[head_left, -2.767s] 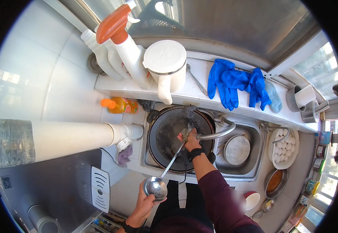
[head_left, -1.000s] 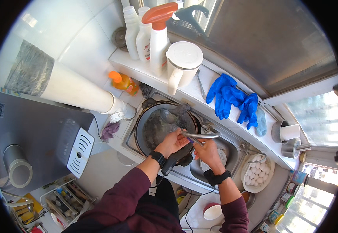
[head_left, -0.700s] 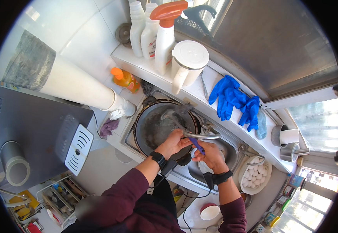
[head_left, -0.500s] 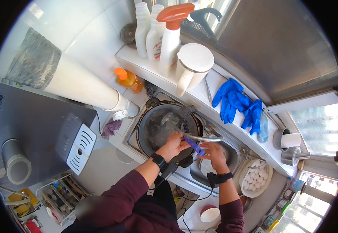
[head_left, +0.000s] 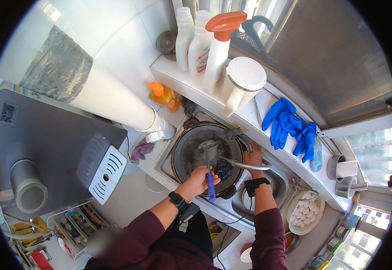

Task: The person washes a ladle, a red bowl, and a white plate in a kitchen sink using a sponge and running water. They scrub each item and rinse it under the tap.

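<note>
A large dark pan (head_left: 174, 157) with a crusted rim rests over the left side of the sink, holding cloudy, bubbling water. My left hand (head_left: 198, 180) is closed around the purple handle of a utensil (head_left: 211, 188) at the pan's near edge; its far end reaches into the water, and its kind is unclear. A curved metal faucet (head_left: 254, 167) points its spout over the pan. Beyond the spout, my right hand (head_left: 253, 157) is at the faucet's base with its fingers stretched forward. What the fingertips touch is hidden. A grey scouring pad (head_left: 233, 133) sits on the pan's far rim.
Blue gloves (head_left: 282, 122), a white pitcher (head_left: 245, 78) and an orange-topped spray bottle (head_left: 217, 60) stand or lie on the ledge behind. Right of the sink basin (head_left: 273, 173) is a bowl of eggs (head_left: 305, 213). A purple cloth (head_left: 142, 150) lies left of the pan.
My right hand has left the purple handle and moved forward to the faucet's base. My left hand keeps the utensil, its handle now more upright in view. The water looks more stirred.
</note>
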{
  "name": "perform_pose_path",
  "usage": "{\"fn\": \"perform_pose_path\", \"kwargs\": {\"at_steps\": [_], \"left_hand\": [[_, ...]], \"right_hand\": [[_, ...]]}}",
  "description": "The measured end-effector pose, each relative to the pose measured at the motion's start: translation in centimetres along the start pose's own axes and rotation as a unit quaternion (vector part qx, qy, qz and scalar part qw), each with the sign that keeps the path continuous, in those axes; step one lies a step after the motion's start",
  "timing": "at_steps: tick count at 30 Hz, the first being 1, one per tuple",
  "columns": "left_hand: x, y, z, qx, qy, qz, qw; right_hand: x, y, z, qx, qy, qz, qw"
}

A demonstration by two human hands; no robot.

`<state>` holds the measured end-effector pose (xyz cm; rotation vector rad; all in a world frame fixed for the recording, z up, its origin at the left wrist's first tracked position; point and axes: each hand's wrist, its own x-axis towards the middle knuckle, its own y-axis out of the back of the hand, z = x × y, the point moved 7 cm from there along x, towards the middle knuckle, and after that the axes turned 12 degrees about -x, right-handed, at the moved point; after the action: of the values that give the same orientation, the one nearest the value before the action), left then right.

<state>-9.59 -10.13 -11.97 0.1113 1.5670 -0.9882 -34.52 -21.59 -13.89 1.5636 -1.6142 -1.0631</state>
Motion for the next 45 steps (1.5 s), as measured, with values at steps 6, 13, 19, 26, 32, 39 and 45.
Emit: {"fn": "perform_pose_path", "kwargs": {"at_steps": [6,13,19,26,32,39,45], "left_hand": [[-2.9,2.1,0.3,-0.031,0.063,-0.083,0.994],[-2.7,4.1,-0.9,0.059,0.065,-0.095,0.992],[-2.3,3.7,-3.4,0.175,0.026,-0.058,0.982],[-5.7,1.8,-5.6,0.237,-0.046,-0.124,0.963],[-8.3,1.3,-2.8,0.434,-0.203,-0.119,0.870],[-15.4,-1.2,-4.5,0.782,-0.498,-0.238,0.288],[-18.2,-5.1,-4.7,0.729,-0.531,-0.325,0.285]], "right_hand": [[-4.3,1.4,-2.1,-0.011,0.051,0.033,0.998],[-10.8,5.2,-8.6,0.011,0.074,0.018,0.997],[-20.7,5.7,-12.6,0.018,-0.035,-0.241,0.970],[-24.7,6.2,-13.4,0.034,-0.083,-0.155,0.984],[-26.0,8.1,-14.4,-0.069,-0.054,-0.051,0.995],[-27.4,10.3,-15.1,-0.245,0.058,-0.048,0.967],[-28.2,19.2,-20.2,-0.119,0.147,0.072,0.979]]}}
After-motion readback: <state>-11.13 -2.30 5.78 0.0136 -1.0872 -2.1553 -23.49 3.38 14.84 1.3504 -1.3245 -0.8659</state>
